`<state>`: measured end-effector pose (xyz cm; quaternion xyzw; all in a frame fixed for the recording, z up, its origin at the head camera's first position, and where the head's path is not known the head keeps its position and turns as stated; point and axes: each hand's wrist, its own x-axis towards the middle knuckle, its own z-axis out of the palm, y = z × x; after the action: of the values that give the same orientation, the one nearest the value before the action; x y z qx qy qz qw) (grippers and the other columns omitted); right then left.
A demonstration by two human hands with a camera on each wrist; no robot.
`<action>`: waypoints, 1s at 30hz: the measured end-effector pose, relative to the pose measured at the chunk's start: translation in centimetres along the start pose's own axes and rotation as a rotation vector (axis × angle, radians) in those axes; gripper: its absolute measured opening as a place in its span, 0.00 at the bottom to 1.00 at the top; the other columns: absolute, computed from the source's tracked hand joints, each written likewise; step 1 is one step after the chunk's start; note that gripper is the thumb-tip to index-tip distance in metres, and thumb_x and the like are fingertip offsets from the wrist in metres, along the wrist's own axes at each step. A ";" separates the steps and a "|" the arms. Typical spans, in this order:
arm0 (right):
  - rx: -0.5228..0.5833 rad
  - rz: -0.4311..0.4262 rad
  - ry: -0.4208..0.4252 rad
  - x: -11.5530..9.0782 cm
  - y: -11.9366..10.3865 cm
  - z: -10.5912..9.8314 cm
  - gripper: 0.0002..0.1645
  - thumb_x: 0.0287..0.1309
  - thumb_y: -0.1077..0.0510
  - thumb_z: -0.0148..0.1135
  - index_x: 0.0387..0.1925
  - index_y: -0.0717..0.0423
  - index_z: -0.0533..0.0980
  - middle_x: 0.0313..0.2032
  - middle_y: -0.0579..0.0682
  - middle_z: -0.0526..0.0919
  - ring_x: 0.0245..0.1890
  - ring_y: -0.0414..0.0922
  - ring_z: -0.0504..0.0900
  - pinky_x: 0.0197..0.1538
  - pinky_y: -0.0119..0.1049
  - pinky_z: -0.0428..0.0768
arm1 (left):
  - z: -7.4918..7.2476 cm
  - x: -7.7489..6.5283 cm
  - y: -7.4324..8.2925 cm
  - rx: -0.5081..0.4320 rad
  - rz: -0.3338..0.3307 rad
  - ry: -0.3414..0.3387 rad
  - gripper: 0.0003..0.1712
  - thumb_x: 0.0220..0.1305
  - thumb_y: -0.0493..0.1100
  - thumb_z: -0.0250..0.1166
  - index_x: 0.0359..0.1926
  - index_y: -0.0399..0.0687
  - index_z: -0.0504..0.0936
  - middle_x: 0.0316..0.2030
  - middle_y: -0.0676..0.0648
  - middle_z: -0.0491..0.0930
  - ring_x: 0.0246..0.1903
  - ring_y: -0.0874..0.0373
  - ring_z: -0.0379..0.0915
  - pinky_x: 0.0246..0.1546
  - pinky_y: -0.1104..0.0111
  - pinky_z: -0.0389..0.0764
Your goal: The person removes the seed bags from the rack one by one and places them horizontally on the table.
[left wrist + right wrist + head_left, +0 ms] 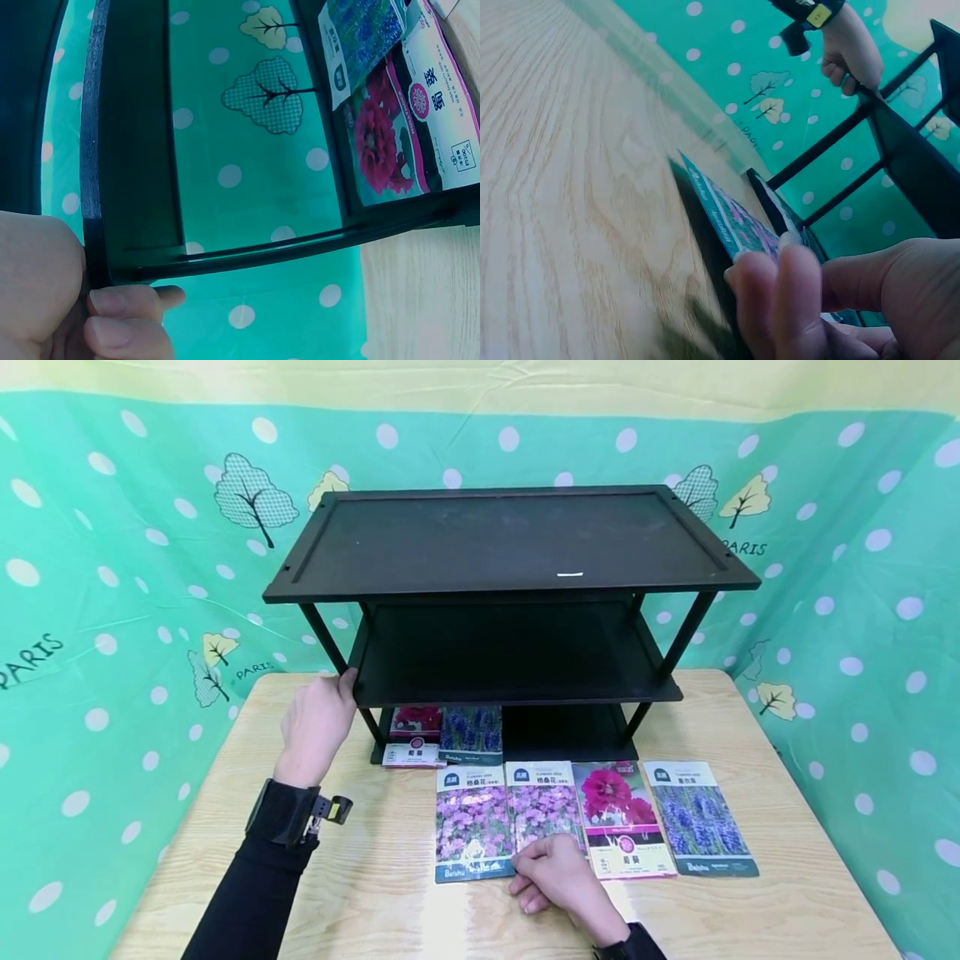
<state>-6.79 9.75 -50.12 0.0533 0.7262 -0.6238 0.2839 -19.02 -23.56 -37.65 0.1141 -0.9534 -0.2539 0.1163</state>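
My left hand (318,722) grips the front left corner of the middle board on a black three-tier shelf (517,656); in the left wrist view its fingers (124,337) curl round that edge. With fingertips and thumb, my right hand (555,877) pinches the lower right corner of the leftmost pink-flower seed packet (472,827). In the right wrist view this packet (727,210) casts a dark shadow on the table. A second pink-flower packet (543,802) lies beside it, partly covered by the right hand. Further right are a red-flower packet (626,818) and a blue-purple-flower packet (701,818).
On the shelf's bottom board, at the left, lie another red-flower packet (415,739) and another blue-purple-flower packet (471,735). A small white strip (570,574) marks the top board. Green dotted cloth (112,610) surrounds the wooden table (360,877) behind and at both sides.
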 end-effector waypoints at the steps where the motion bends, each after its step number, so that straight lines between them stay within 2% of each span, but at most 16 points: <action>1: -0.015 -0.002 0.001 -0.1 -0.1 0.0 0.11 0.67 0.62 0.64 0.40 0.70 0.81 0.25 0.58 0.87 0.15 0.40 0.81 0.22 0.38 0.84 | 0.0 0.0 0.0 -0.001 0.000 -0.001 0.33 0.83 0.60 0.42 0.25 0.44 0.73 0.17 0.47 0.64 0.14 0.50 0.64 0.12 0.64 0.61; 5: -0.095 -0.063 0.012 -0.1 -0.6 0.0 0.11 0.67 0.62 0.63 0.42 0.69 0.81 0.24 0.55 0.86 0.15 0.41 0.81 0.20 0.40 0.83 | -0.1 0.0 0.0 -0.002 0.003 -0.006 0.34 0.83 0.59 0.42 0.23 0.45 0.73 0.17 0.47 0.64 0.13 0.51 0.63 0.12 0.64 0.61; 7: -0.168 -0.127 0.046 0.1 -0.9 -0.1 0.09 0.66 0.62 0.63 0.41 0.67 0.82 0.24 0.53 0.85 0.16 0.42 0.80 0.20 0.40 0.81 | -0.1 0.0 0.0 -0.005 0.006 -0.008 0.34 0.83 0.59 0.42 0.22 0.45 0.73 0.17 0.47 0.64 0.13 0.51 0.63 0.12 0.64 0.60; 12: -0.496 -0.315 0.183 0.9 -1.5 -0.5 0.05 0.64 0.62 0.66 0.38 0.60 0.84 0.25 0.44 0.82 0.22 0.36 0.78 0.28 0.32 0.79 | -0.1 0.0 -0.1 -0.009 0.017 -0.003 0.34 0.83 0.59 0.42 0.21 0.45 0.72 0.16 0.48 0.64 0.13 0.51 0.62 0.11 0.65 0.60; 15: -0.660 -0.402 0.234 1.4 -1.7 -0.9 0.05 0.63 0.62 0.68 0.39 0.58 0.84 0.28 0.42 0.82 0.27 0.33 0.78 0.34 0.30 0.80 | -0.1 0.0 -0.1 -0.006 0.026 0.002 0.34 0.83 0.58 0.42 0.21 0.45 0.72 0.16 0.48 0.64 0.12 0.51 0.62 0.11 0.65 0.60; 17: -0.736 -0.437 0.263 1.6 -1.8 -1.0 0.07 0.62 0.61 0.69 0.41 0.59 0.84 0.32 0.44 0.84 0.31 0.36 0.81 0.38 0.33 0.83 | -0.1 0.0 -0.1 -0.007 0.031 0.006 0.34 0.83 0.58 0.42 0.21 0.44 0.72 0.16 0.48 0.63 0.12 0.51 0.62 0.11 0.65 0.60; 19: -0.797 -0.464 0.281 1.6 -1.9 -1.2 0.11 0.62 0.60 0.70 0.45 0.60 0.84 0.37 0.50 0.87 0.38 0.42 0.85 0.45 0.39 0.85 | -0.1 0.0 -0.1 -0.006 0.035 0.009 0.34 0.83 0.58 0.42 0.21 0.45 0.71 0.16 0.48 0.63 0.12 0.51 0.63 0.11 0.65 0.60; 23: -0.919 -0.515 0.302 1.7 -1.9 -1.5 0.22 0.60 0.53 0.73 0.53 0.59 0.83 0.51 0.57 0.86 0.54 0.54 0.84 0.57 0.50 0.82 | -0.1 0.0 -0.1 -0.007 0.040 0.009 0.34 0.83 0.58 0.42 0.21 0.45 0.72 0.15 0.48 0.64 0.12 0.51 0.63 0.11 0.65 0.60; 27: -1.029 -0.586 0.306 1.5 -1.7 -2.0 0.30 0.59 0.47 0.74 0.59 0.58 0.81 0.58 0.58 0.83 0.60 0.55 0.81 0.62 0.52 0.79 | -0.1 -0.1 -0.2 -0.004 0.044 0.006 0.34 0.83 0.58 0.42 0.21 0.45 0.72 0.16 0.48 0.64 0.12 0.51 0.63 0.11 0.65 0.60; 30: -1.070 -0.631 0.306 1.2 -1.7 -2.2 0.33 0.59 0.44 0.74 0.62 0.56 0.80 0.61 0.58 0.81 0.62 0.55 0.79 0.64 0.55 0.77 | -0.1 -0.1 -0.2 -0.007 0.046 0.007 0.35 0.83 0.59 0.42 0.20 0.45 0.72 0.15 0.48 0.64 0.12 0.52 0.62 0.11 0.65 0.60</action>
<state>-9.33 11.13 -49.06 -0.2236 0.9504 -0.2138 -0.0330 -18.84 -23.74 -37.73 0.0926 -0.9545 -0.2541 0.1256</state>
